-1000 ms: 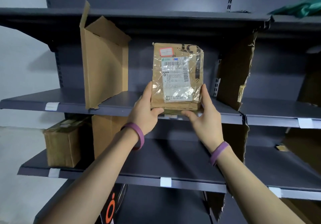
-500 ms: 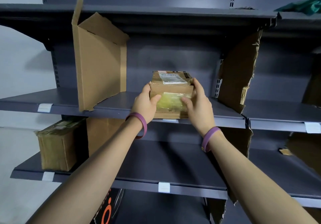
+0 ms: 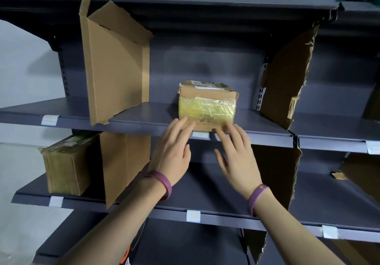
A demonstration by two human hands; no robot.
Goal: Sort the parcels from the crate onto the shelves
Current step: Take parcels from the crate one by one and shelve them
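Observation:
A small brown cardboard parcel wrapped in yellowish tape lies flat on the middle grey shelf, near its front edge, label side up. My left hand and my right hand are both open, fingers spread, their fingertips touching the parcel's front lower face. Neither hand grips it. Both wrists wear purple bands. The crate is not in view.
Upright cardboard dividers stand left and right of the parcel. On the lower shelf a taped brown box sits at the far left beside another divider. White label tags line the shelf edges.
The parcel was held upright in both hands, then tipped flat and set on the middle shelf. Both hands have let go and now rest fingertips against its front.

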